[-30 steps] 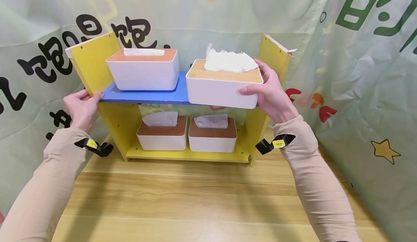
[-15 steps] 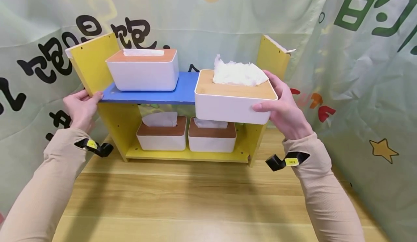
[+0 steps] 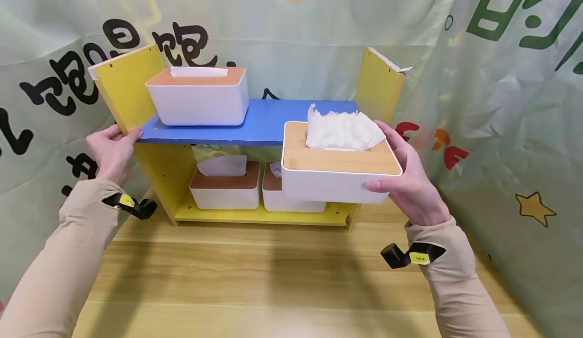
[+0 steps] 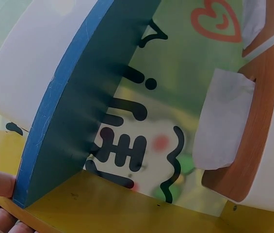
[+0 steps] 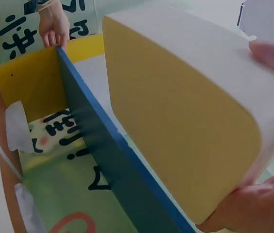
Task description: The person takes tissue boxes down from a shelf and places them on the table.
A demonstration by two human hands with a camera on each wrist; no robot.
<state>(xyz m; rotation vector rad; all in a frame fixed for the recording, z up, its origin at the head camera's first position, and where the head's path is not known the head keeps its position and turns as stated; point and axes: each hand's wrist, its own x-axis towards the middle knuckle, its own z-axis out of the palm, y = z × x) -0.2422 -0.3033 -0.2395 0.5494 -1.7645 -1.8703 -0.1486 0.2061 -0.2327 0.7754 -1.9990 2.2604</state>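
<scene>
green 的 is printed on the backdrop

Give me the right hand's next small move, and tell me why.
Probably lower the held tissue box toward the wooden table: the right hand holds it up in front of the yellow shelf, off the blue board, while the left hand grips the shelf's left side.

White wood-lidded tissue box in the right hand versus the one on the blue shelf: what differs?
The right hand grips the held box; the shelf box rests on the blue shelf. The held box's white tissue stands up; the shelf box's lies low. Both have white sides and wooden lids.
</scene>
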